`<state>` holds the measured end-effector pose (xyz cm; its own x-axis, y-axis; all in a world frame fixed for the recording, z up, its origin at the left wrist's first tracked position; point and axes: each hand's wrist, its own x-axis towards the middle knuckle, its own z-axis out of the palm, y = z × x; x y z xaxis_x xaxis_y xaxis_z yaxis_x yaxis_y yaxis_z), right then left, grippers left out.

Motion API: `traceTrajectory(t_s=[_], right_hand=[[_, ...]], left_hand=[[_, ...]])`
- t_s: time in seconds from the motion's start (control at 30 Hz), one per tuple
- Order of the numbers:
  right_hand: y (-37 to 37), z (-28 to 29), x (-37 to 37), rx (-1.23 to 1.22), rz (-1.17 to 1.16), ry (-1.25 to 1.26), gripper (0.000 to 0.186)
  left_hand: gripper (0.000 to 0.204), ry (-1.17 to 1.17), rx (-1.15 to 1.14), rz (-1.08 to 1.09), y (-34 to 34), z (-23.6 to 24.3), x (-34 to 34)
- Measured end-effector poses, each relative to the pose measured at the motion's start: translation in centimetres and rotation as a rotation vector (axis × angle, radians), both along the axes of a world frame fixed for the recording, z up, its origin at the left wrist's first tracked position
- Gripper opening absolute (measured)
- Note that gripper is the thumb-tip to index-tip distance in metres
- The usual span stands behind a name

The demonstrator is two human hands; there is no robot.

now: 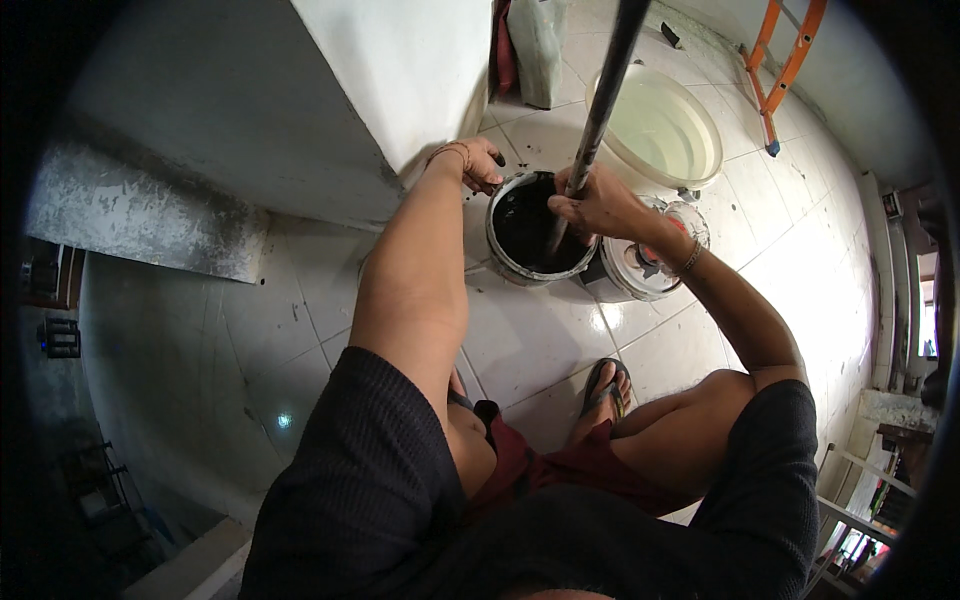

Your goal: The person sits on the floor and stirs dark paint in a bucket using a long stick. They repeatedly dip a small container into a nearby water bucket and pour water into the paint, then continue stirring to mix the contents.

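A bucket (540, 277) of dark, nearly black liquid stands on the floor in front of me, its rim smeared. My right hand (600, 205) is wrapped round a long dark pole (612, 85). The pole slants down into the bucket, and its lower end is hidden in the liquid. At the bucket's far left edge is my left hand (478, 167), fingers curled against the rim. Dark stain shows at its fingertips, and its exact grip is partly hidden.
A lidded paint pail (640, 265) stands right of the bucket. Behind it sits a large pale tub (712, 135) of water. An orange ladder (778, 80) leans at the far right. A white wall corner (400, 70) rises close by my left arm. My sandalled foot (605, 390) is near.
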<state>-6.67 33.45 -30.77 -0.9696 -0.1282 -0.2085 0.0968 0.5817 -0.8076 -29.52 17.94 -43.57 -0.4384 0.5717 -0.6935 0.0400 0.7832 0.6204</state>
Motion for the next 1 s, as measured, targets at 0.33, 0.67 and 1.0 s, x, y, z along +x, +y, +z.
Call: traceTrajectory(t_s=[0.33, 0.67, 1.0], right_hand=[[1.3, -0.2, -0.9, 0.318, 0.027, 0.265, 0.026], [0.5, -0.5, -0.7, 0.136, -0.056, 0.331, 0.03], [-0.7, -1.0, -0.6, -0.209, -0.185, 0.057, 0.028]], left_hand=[[0.073, 0.004, -0.013, -0.033, 0.1, 0.3, 0.0], [0.07, 0.021, -0.008, -0.052, 0.6, 0.0, 0.0], [0.072, -0.004, -0.025, -0.053, 0.5, -0.1, 0.1]])
